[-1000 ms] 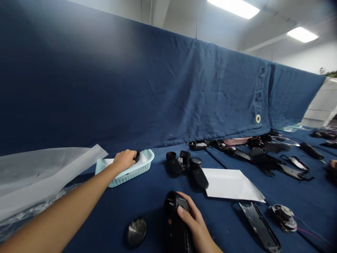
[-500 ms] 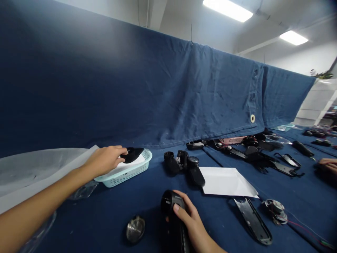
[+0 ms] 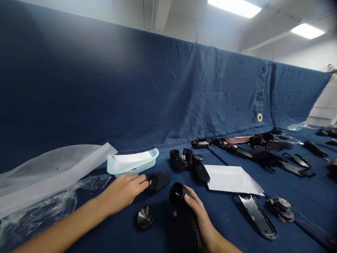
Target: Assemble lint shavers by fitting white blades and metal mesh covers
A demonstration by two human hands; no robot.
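My left hand [image 3: 127,189] is closed on the round end of a black plastic shell [image 3: 162,180], low over the blue cloth in front of the basket. My right hand [image 3: 202,218] grips a larger black housing [image 3: 184,223], tilted, with a round open ring at its top end; its lower part runs out of view. Between the two hands, nearer me, lies a round shiny dark cap [image 3: 145,217]. Behind my left hand stands a pale green basket [image 3: 140,169] with white paper inside.
Black ring-ended parts [image 3: 201,172] stand beyond my right hand, by a white paper sheet [image 3: 234,180]. To the right lie a long open shell [image 3: 259,218] and a wired round part [image 3: 282,208]. Clear plastic bags [image 3: 47,207] cover the left. A blue curtain [image 3: 158,91] hangs behind.
My left hand has brought the black shell out of the basket, moving right and toward me. The right hand still holds the housing. The view has shifted slightly left.
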